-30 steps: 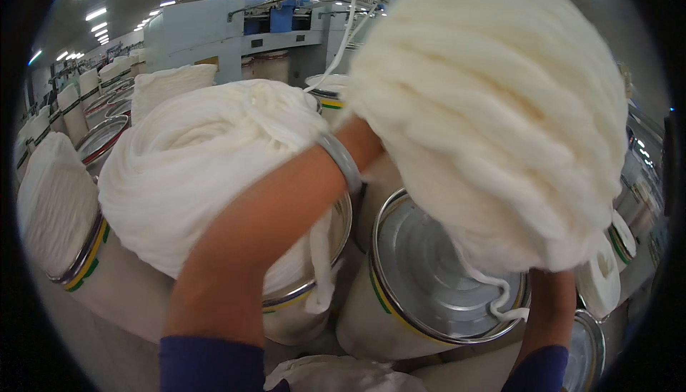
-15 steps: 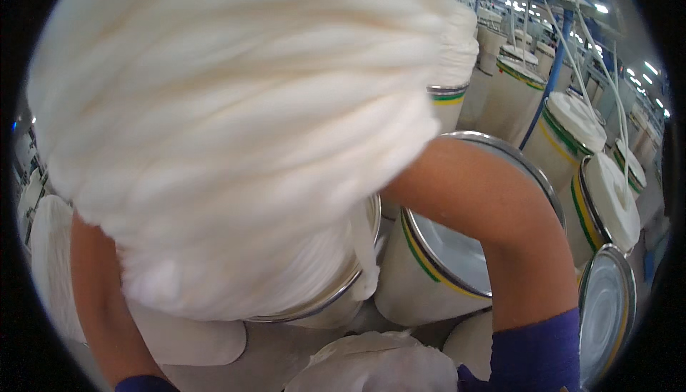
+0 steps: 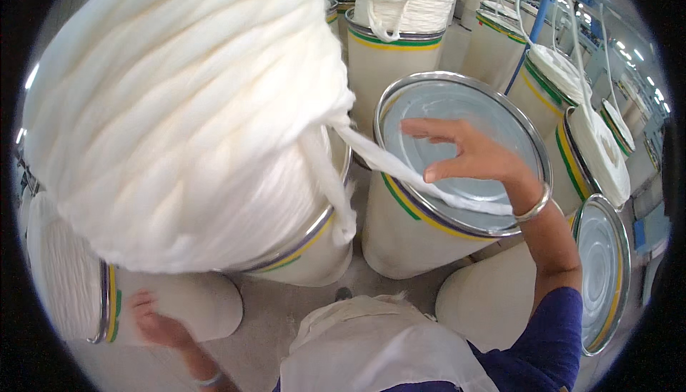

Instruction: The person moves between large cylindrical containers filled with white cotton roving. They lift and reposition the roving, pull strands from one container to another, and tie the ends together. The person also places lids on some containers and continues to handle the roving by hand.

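Note:
A tall mound of thick white fibre sliver (image 3: 186, 113) rises from a cream can (image 3: 307, 260) on the left, bulging over its metal rim. From the mound, a loose sliver end (image 3: 389, 163) trails right across the neighbouring can (image 3: 407, 238), which shows a grey disc inside its rim. My right hand (image 3: 471, 152) hovers over that disc, thumb and fingers apart, nothing in its grasp. Low on the left, my left hand (image 3: 161, 324) is slightly blurred, fingers loosely stretched, beside a can lying tilted (image 3: 193, 306); it holds nothing visible.
Another sliver-filled can (image 3: 393, 56) stands behind. At the right are cans with coiled sliver (image 3: 604, 156) fed upward in strands, a blue post (image 3: 532, 42), and a tilted can with a pale disc (image 3: 600, 278). Grey floor (image 3: 279, 303) shows between the cans.
Both hands have come away from the sliver mound, which my arms encircled before. The mound now sits lower and further left on its can, and the loose end lies across the neighbouring can.

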A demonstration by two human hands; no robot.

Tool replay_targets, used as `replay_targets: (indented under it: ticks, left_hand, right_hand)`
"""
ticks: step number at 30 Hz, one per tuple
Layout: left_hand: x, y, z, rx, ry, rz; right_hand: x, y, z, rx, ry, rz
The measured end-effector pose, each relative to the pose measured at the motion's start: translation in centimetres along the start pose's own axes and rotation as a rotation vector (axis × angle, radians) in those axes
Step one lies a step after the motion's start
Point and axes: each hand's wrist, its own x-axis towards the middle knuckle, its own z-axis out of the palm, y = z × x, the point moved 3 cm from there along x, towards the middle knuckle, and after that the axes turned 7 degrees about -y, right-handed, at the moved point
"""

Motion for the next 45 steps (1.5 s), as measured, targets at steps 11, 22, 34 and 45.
replay_targets:
  ticks: [11, 22, 34, 45]
  left_hand:
    - [-0.7, 13.7, 30.0, -1.108, -0.791, -0.579]
    - [-10.7, 22.9, 22.6, -1.86, -1.053, -1.071]
    - [-11.8, 25.7, 21.8, -1.445, -0.938, -1.219]
    - [-10.2, 22.9, 22.0, -1.614, -0.941, -1.265]
  right_hand:
    - [-9.1, 9.1, 6.7, 0.123, 0.004, 0.424]
    - [-19.7, -1.8, 18.3, 1.01, 0.321, 0.069]
    - [-16.5, -0.6, 25.7, 1.231, 0.337, -0.031]
    - [-18.3, -0.6, 26.6, 0.949, 0.11, -0.115]
